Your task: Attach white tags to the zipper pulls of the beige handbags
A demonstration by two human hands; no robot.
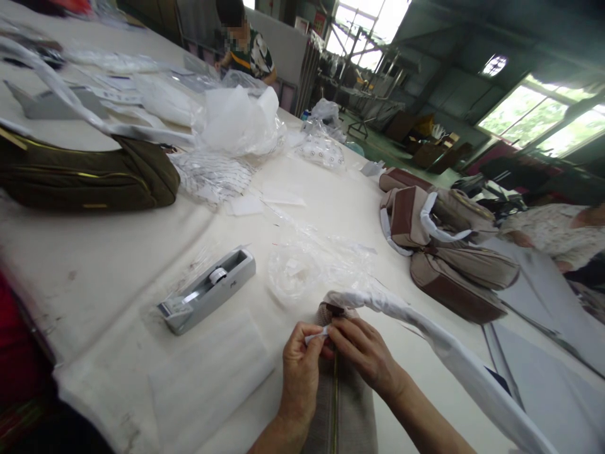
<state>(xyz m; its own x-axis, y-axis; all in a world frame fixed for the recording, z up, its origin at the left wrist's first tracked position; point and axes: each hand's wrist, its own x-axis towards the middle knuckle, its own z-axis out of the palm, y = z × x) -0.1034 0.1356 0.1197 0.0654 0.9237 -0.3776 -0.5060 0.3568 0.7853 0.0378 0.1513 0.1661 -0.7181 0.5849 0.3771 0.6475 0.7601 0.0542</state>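
Here, at the bottom centre of the frame, the left hand (pixel 302 369) and right hand (pixel 365 354) are pinching a white strip (pixel 316 338) between closed fingertips, pressing it at the top of the grey bag (pixel 343 413), apparently to secure its foam-wrapped strap (pixel 425 334), which is trailing toward the lower right. The tape dispenser (pixel 208 291) is sitting left of centre, probably for easy reach, while brown bags (pixel 444 252) are lying at the right.

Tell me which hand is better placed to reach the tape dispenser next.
Probably the left. The left hand lies on the side of the tape dispenser; the right hand is farther and would have to cross over it. Both pinch the white strip.
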